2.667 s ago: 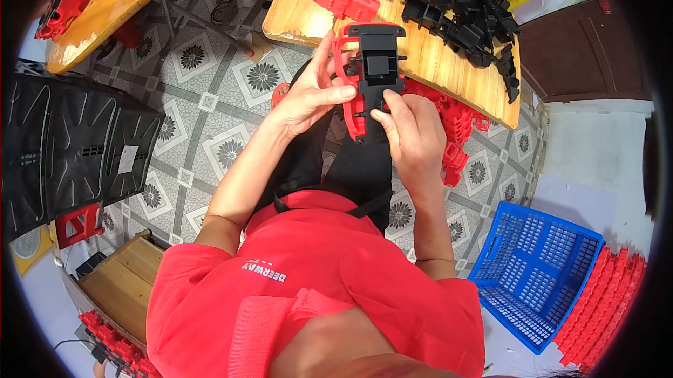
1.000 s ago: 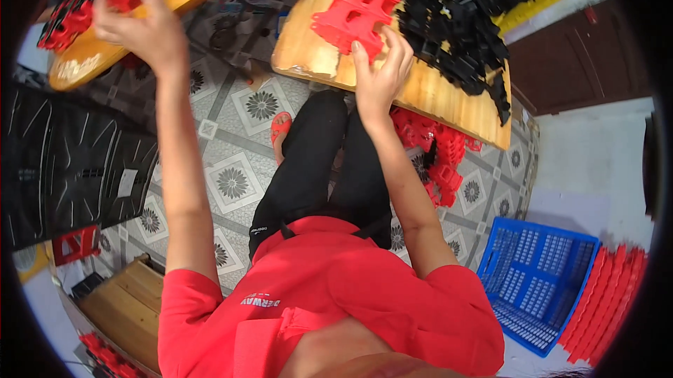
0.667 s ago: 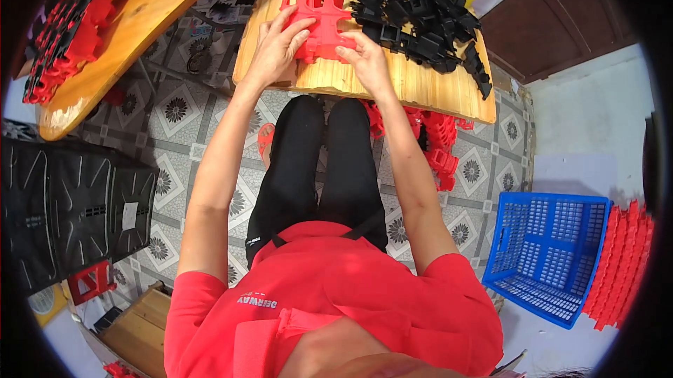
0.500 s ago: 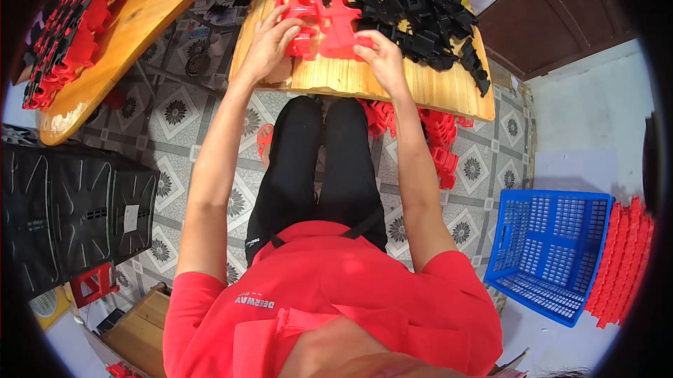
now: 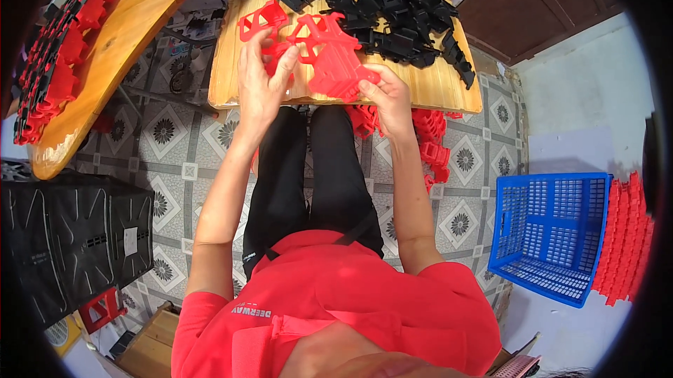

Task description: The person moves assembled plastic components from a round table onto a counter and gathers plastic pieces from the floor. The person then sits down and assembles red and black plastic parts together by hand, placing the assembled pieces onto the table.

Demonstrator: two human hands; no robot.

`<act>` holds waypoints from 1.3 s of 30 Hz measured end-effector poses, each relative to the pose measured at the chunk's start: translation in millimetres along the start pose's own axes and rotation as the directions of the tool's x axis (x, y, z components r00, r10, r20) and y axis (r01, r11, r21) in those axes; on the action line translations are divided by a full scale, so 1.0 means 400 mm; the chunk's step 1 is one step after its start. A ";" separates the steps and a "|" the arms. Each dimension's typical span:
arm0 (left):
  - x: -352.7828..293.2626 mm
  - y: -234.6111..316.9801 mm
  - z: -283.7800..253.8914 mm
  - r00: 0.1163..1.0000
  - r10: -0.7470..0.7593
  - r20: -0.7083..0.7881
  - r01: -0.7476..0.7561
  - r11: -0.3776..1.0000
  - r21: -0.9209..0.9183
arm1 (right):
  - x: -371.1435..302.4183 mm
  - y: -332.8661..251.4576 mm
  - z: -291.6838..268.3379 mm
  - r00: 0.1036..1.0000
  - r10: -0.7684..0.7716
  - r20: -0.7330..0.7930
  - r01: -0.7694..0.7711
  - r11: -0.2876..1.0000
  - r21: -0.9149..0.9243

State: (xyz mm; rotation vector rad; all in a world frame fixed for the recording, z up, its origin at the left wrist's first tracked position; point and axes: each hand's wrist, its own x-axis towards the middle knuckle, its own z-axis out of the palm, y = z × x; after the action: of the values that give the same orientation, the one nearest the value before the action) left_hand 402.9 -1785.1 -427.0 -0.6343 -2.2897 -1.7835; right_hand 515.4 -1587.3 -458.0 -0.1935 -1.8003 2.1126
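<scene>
My right hand (image 5: 387, 94) pinches the lower right corner of a red moulded plastic part (image 5: 335, 63) with open cut-outs, holding it tilted over the front of the wooden table (image 5: 434, 94). My left hand (image 5: 261, 91) is open just left of it, thumb and fingers apart. Beyond the left fingers, a second red plastic part (image 5: 263, 19) lies on the table. More red plastic shows between the left thumb and fingers; whether they touch it is hard to make out. A heap of black plastic parts (image 5: 392, 17) covers the far and right side of the table.
Another wooden table (image 5: 140, 35) at left bears rows of red and black parts (image 5: 73, 49). Black crates (image 5: 77, 231) stand at lower left. On the right are a blue plastic basket (image 5: 550, 238) and stacked red parts (image 5: 624, 238). Several red parts (image 5: 431, 140) sit below the table edge.
My left hand has drawn back toward me from the left red part and its fingers have spread. My right hand has brought its red part nearer and tilted it. The whole view has shifted slightly.
</scene>
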 end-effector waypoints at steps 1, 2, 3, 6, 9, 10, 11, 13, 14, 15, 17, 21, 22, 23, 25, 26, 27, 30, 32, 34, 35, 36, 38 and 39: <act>-0.005 -0.004 0.004 1.000 0.002 0.002 -0.002 1.000 -0.004 | -0.016 -0.021 0.002 0.999 -0.038 0.030 0.039 0.999 -0.013; -0.009 -0.015 0.009 0.987 0.149 -0.059 -0.141 0.981 0.130 | -0.038 -0.044 0.016 0.995 -0.095 0.018 0.096 0.984 -0.149; -0.014 -0.022 0.013 0.949 0.300 -0.099 -0.265 0.926 0.268 | -0.045 -0.060 0.027 0.996 -0.094 0.012 0.095 0.984 -0.153; -0.048 0.049 0.026 0.981 0.195 -0.015 -0.195 0.981 -0.022 | -0.070 -0.104 0.060 0.795 -0.521 0.310 0.588 0.540 -0.603; -0.051 0.089 0.035 0.992 0.019 0.129 0.051 0.855 -0.515 | -0.077 -0.132 0.083 0.672 -0.537 0.509 0.711 0.275 -0.647; -0.050 0.093 0.042 0.988 -0.053 0.143 0.125 0.815 -0.566 | -0.076 -0.133 0.076 0.675 -0.537 0.506 0.706 0.272 -0.654; -0.050 0.097 0.048 0.979 -0.123 0.161 0.197 0.766 -0.612 | -0.070 -0.133 0.067 0.686 -0.507 0.521 0.714 0.333 -0.616; -0.059 0.098 0.045 0.956 -0.212 0.205 0.295 0.686 -0.665 | -0.048 -0.145 0.053 0.691 -0.480 0.541 0.721 0.396 -0.569; -0.065 0.092 0.043 0.939 -0.245 0.240 0.342 0.631 -0.696 | -0.033 -0.165 0.045 0.673 -0.463 0.576 0.737 0.484 -0.472; -0.073 0.084 0.040 0.921 -0.277 0.274 0.387 0.573 -0.722 | -0.019 -0.177 0.031 0.651 -0.451 0.611 0.737 0.567 -0.367; -0.094 0.075 0.033 0.915 -0.284 0.285 0.397 0.516 -0.759 | 0.033 -0.158 -0.048 0.758 -0.534 0.376 0.642 0.714 -0.280; -0.132 0.049 0.031 0.878 -0.250 0.408 0.464 0.238 -0.853 | 0.259 -0.125 -0.306 0.804 -0.477 -0.355 0.150 0.740 -0.656; -0.145 0.037 0.024 0.845 -0.249 0.473 0.515 0.144 -0.845 | 0.302 -0.123 -0.343 0.805 -0.478 -0.351 0.154 0.740 -0.655; -0.153 0.034 0.017 0.811 -0.240 0.534 0.560 0.051 -0.827 | 0.335 -0.128 -0.364 0.870 -0.345 -0.353 -0.012 0.701 -0.713; -0.159 0.038 0.016 0.776 -0.184 0.603 0.593 -0.112 -0.797 | 0.405 -0.116 -0.384 0.909 -0.204 -0.363 -0.163 0.628 -0.761; -0.166 0.037 0.017 0.777 -0.174 0.606 0.586 -0.154 -0.796 | 0.432 -0.110 -0.381 0.902 -0.201 -0.383 -0.231 0.524 -0.820; -0.170 0.036 0.020 0.776 -0.162 0.609 0.579 -0.197 -0.791 | 0.449 -0.104 -0.384 0.892 -0.202 -0.404 -0.297 0.412 -0.862; -0.185 0.017 0.024 0.763 -0.237 0.601 0.589 -0.129 -0.798 | 0.476 -0.102 -0.358 0.884 -0.163 -0.438 -0.345 0.403 -0.848; -0.184 0.028 0.019 0.735 -0.292 0.611 0.618 -0.082 -0.782 | 0.490 -0.112 -0.370 0.886 -0.188 -0.424 -0.312 0.436 -0.844; -0.183 0.005 -0.001 0.733 -0.209 0.648 0.622 -0.180 -0.762 | 0.485 -0.134 -0.354 0.914 -0.152 -0.377 -0.256 0.505 -0.824; -0.185 0.002 -0.008 0.725 -0.118 0.678 0.631 -0.279 -0.724 | 0.472 -0.151 -0.346 0.936 -0.118 -0.332 -0.210 0.569 -0.795; -0.188 0.007 -0.010 0.728 -0.120 0.676 0.628 -0.282 -0.726 | 0.460 -0.167 -0.336 0.937 -0.116 -0.328 -0.209 0.566 -0.797; -0.180 0.035 -0.006 0.733 -0.272 0.624 0.624 -0.099 -0.775 | 0.437 -0.201 -0.323 0.983 -0.063 -0.172 -0.093 0.639 -0.764; -0.180 0.038 0.001 0.733 -0.270 0.625 0.623 -0.102 -0.775 | 0.422 -0.214 -0.316 0.995 -0.041 -0.092 -0.040 0.675 -0.737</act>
State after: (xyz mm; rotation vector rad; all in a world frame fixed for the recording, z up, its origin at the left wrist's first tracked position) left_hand 473.8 -1797.8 -441.2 -0.0634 -0.8273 -3.8561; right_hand 415.8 -1399.6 -376.2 -0.4890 -2.4862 1.2011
